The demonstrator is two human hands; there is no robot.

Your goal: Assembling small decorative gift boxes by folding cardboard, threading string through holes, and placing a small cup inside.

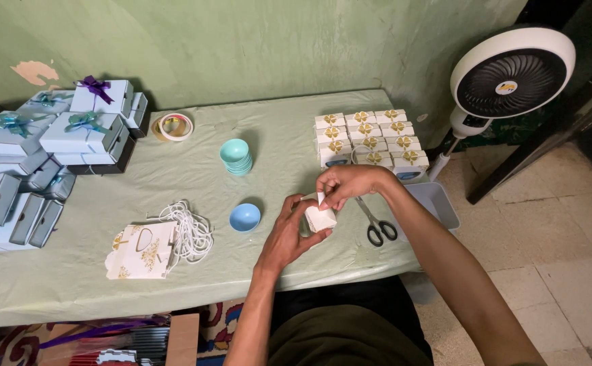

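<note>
Hands folding a small white box (321, 218) at the table's near edge.
Left hand (288, 234) cups the box from below to steady it; right hand (347, 184) pinches its top flap; scissors (377, 224) lie just right, within reach.

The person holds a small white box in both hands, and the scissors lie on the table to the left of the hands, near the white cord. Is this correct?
Not quite. The scissors lie to the right of the hands, beside the right forearm, as the head view shows. The rest holds: left hand and right hand hold the small white box.
</note>
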